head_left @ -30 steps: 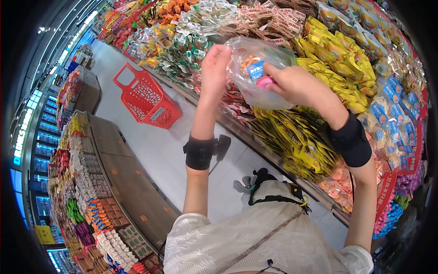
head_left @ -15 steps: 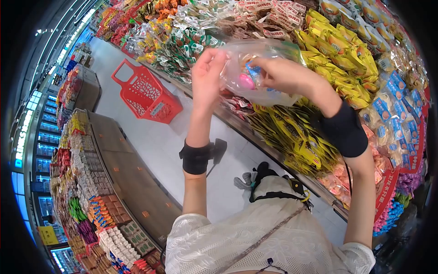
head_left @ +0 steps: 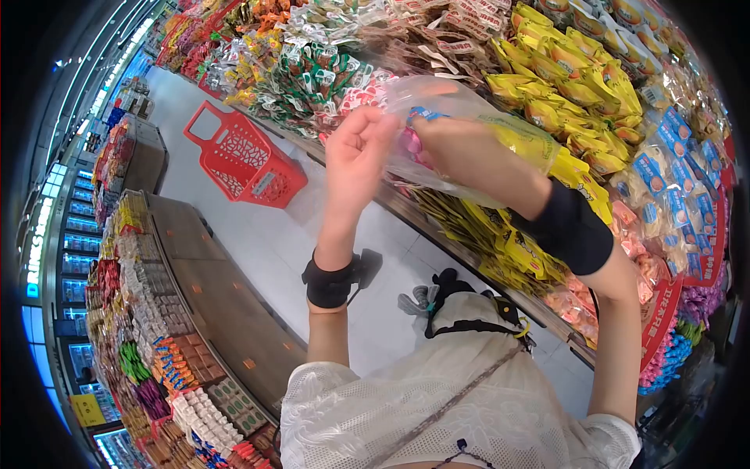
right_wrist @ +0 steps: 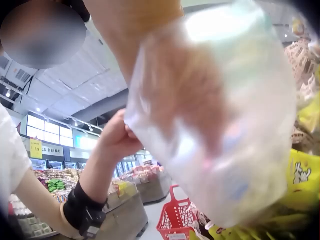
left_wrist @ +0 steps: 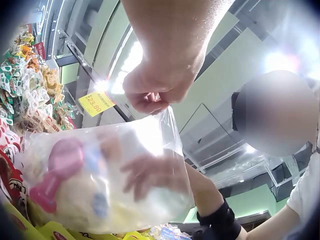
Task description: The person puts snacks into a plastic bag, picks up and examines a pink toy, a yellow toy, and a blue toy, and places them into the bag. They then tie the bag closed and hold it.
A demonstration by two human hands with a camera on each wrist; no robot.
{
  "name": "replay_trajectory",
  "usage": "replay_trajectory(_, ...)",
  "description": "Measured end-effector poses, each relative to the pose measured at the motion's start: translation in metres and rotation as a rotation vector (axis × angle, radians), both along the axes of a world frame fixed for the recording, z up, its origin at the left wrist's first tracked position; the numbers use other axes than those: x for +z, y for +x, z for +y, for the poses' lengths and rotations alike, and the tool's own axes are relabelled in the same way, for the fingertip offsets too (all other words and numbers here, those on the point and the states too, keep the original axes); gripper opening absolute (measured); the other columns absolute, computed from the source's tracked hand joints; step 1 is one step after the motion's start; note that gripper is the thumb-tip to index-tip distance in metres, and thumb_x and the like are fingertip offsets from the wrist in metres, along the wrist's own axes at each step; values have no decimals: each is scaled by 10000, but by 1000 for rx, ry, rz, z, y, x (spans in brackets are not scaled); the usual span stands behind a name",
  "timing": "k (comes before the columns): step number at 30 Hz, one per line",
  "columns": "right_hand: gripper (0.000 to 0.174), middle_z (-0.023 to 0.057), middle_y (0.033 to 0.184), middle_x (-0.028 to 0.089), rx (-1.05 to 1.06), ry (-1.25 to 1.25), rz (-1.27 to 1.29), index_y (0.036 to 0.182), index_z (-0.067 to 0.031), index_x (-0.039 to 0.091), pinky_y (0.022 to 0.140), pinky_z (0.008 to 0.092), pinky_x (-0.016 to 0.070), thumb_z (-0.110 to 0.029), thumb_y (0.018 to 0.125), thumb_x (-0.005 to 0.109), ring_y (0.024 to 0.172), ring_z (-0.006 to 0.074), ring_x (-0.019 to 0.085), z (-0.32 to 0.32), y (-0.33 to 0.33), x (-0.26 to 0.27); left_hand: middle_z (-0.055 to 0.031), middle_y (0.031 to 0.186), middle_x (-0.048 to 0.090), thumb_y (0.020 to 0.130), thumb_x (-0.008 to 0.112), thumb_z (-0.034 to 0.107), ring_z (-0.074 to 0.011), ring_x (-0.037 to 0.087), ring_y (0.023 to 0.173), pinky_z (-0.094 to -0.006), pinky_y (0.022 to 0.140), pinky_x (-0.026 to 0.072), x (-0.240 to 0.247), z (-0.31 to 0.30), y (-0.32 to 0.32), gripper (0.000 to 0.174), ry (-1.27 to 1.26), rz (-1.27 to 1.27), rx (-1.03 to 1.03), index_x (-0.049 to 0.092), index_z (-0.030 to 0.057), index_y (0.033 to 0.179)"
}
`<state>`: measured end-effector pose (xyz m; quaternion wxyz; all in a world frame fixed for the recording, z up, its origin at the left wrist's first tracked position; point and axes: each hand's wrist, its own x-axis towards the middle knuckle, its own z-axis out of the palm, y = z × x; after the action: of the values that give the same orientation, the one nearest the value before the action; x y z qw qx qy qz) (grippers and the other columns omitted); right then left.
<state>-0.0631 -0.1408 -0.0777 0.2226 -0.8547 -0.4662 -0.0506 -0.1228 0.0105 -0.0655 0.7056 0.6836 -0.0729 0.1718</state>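
Observation:
My left hand (head_left: pixel 361 148) pinches the rim of a clear plastic bag (left_wrist: pixel 150 132), which hangs open over the snack display. Through the mouth of the bag my right hand (left_wrist: pixel 150 177) reaches inside, its fingers spread and loosely bent behind the plastic. A pink object (left_wrist: pixel 65 160) with a round end and a narrower stem lies in the bag, apart from those fingers in the left wrist view. Packets with blue labels (left_wrist: pixel 99 204) are near it, blurred by the film. In the right wrist view the right hand (right_wrist: pixel 195 95) shows blurred through the plastic.
Yellow snack packets (head_left: pixel 574 66) and green-and-white ones (head_left: pixel 312 82) heap the display beneath and beyond the bag. A red shopping basket (head_left: pixel 250 160) stands on the aisle floor at left. Another snack counter (head_left: pixel 226 293) borders the aisle.
My right hand has gone deeper into the bag and moved left towards the left hand. The left hand still holds the rim, slightly lower. The bag has tilted and stretched.

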Motion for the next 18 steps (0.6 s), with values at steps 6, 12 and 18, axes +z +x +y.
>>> replay_trajectory(6, 65, 92, 699, 493, 184, 620, 463, 731, -10, 511, 552, 257, 400, -50, 756, 467, 609, 173, 482, 22, 10, -33, 64, 540, 444, 841, 505, 176, 18, 322, 420, -140, 371, 224, 0, -1, -6, 155, 12, -9, 44, 543, 29, 807)
replay_trajectory(12, 191, 48, 614, 487, 23, 360, 210, 813, 8, 522, 497, 266, 393, -161, 725, 530, 546, 111, 484, 5, 11, 8, 69, 497, 395, 849, 491, 189, 13, 304, 391, -141, 350, 220, -10, 13, -7, 175, 37, -49, 132, 545, 28, 801)
replay_trajectory(18, 199, 44, 550, 502, -190, 316, 680, 770, 17, 575, 378, 250, 394, -151, 675, 525, 430, 112, 493, -7, 16, 46, 61, 503, 406, 848, 493, 190, 10, 313, 390, -143, 350, 228, -6, 6, -8, 176, 38, -9, 123, 537, 28, 797)
